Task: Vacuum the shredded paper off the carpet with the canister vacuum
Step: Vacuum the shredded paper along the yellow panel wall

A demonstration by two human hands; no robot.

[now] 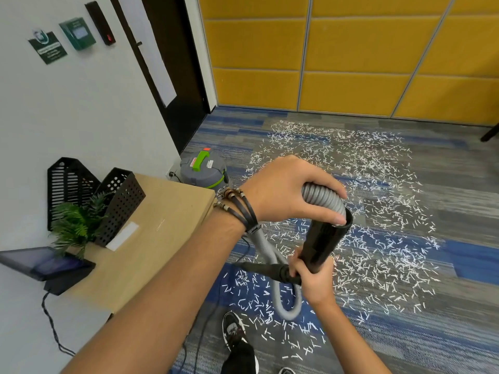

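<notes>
From the head camera, the left forearm reaches in from the lower left, leather bracelets [239, 207] at the wrist, and the left hand [286, 193] arches palm-down, nearer the viewer than the canister vacuum [204, 171] and to its right. Its fingers [324, 182] curl over the top of the grey ribbed hose [324, 199] while the thumb presses underneath, so the hand grips the hose end just where it meets the mouth of a black tube [326, 241]. The right forearm rises from the lower right, and the right hand [316, 282] sits below the left one, farther still from the vacuum. Its fingers wrap tightly round the lower end of the black tube, which tilts up to the right. A thinner black wand [264, 268] pokes out leftward at the same hand; whether the hand also grips it cannot be told. The hose hangs in a loop beneath the hands. The vacuum, grey with a green handle, stands on the carpet [472, 184] against the white wall. Shredded paper [364, 171] lies scattered over the carpet to the right of the vacuum and under the hands. A tan bench [151, 238] stands just beside the vacuum on its left, carrying black perforated racks [118, 206] and a small plant [75, 225].
</notes>
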